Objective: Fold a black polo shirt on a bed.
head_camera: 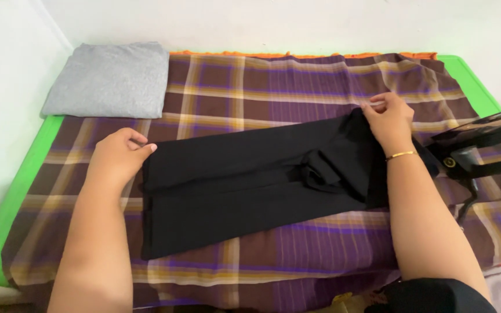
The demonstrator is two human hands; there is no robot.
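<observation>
A pair of black trousers (244, 179) lies flat across a purple and brown plaid cloth (297, 81), legs pointing left and waist to the right. My left hand (120, 156) pinches the upper leg hem at the left end. My right hand (387, 119), with a gold bangle on its wrist, pinches the top of the waistband at the right end. The fabric near the waist is bunched into folds.
A folded grey garment (111, 78) rests at the back left corner. The plaid cloth covers a bright green mat (7, 226) on the floor beside white walls. A black stand or frame (476, 145) juts in from the right edge.
</observation>
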